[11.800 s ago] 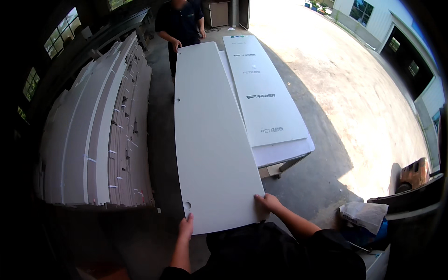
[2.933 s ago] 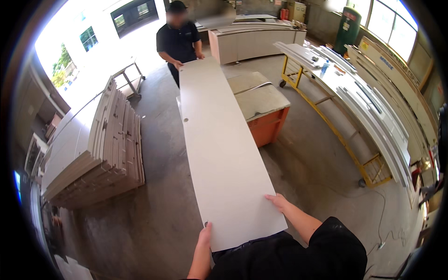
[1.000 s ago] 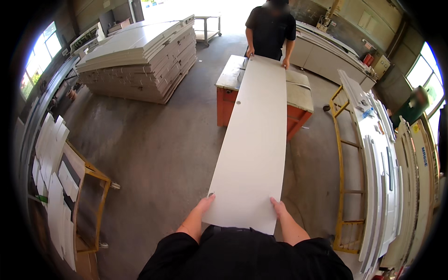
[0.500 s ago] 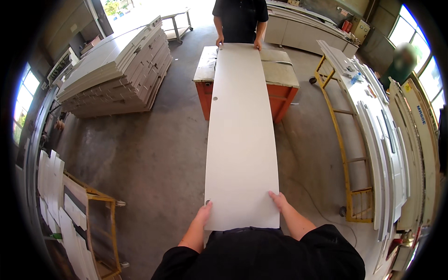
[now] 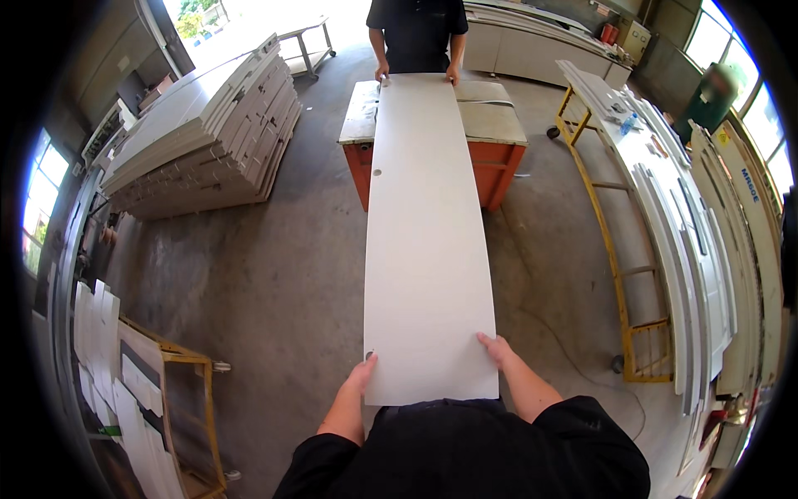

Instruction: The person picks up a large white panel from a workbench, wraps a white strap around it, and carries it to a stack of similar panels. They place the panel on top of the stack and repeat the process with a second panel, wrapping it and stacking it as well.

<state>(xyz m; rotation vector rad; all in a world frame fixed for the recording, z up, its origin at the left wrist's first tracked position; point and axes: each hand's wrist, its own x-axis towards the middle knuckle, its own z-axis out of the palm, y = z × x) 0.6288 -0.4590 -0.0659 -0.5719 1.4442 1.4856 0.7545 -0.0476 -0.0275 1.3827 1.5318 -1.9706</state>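
Observation:
A long white panel (image 5: 428,241) stretches away from my body, its far part above an orange-sided workbench (image 5: 499,170). My left hand (image 5: 360,374) grips its left edge close to a round hole, thumb on top and the other fingers hidden beneath. On the right edge, my right hand (image 5: 497,349) holds in the same way, thumb over the face. A second hole shows farther up the left edge. At the far end a co-worker (image 5: 417,37) in a black shirt grasps both corners with two hands.
Stacked panels (image 5: 204,133) stand at the far left. A yellow-framed cart (image 5: 615,274) with white strips runs along the right; another yellow cart (image 5: 208,416) with white pieces is at the near left. A cable (image 5: 573,358) lies on the floor, right of me.
The view has shifted slightly, and the panel's far end with the co-worker appears a little farther left. Both my hands keep their hold on the panel.

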